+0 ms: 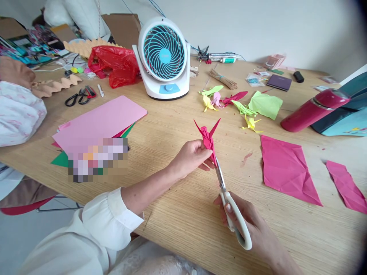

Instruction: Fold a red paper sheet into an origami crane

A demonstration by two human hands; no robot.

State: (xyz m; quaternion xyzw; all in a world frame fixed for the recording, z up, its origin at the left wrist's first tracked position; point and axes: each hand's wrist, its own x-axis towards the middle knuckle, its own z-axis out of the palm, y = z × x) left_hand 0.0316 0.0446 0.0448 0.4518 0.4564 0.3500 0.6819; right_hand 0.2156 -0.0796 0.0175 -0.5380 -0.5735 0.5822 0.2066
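Between the thumb and fingers of my left hand [193, 154] is a folded red paper figure [208, 138], with two thin points sticking up and a narrow strip hanging down. My right hand [243, 214] grips white-handled scissors [229, 206]. Their blades lie against the lower strip of the figure; how far apart the blades are is hard to make out. To the right, a creased pink-red paper sheet [288, 170] rests on the table, with a narrower piece of the same paper [346, 185] beyond it.
A white and blue fan [164, 57] stands at the back. Folded paper figures [210, 101] lie behind my hands, near a red flask [315, 110]. Pink paper sheets [106, 118] and black-handled scissors [80, 95] are at left, near another person's sleeve [21, 112].
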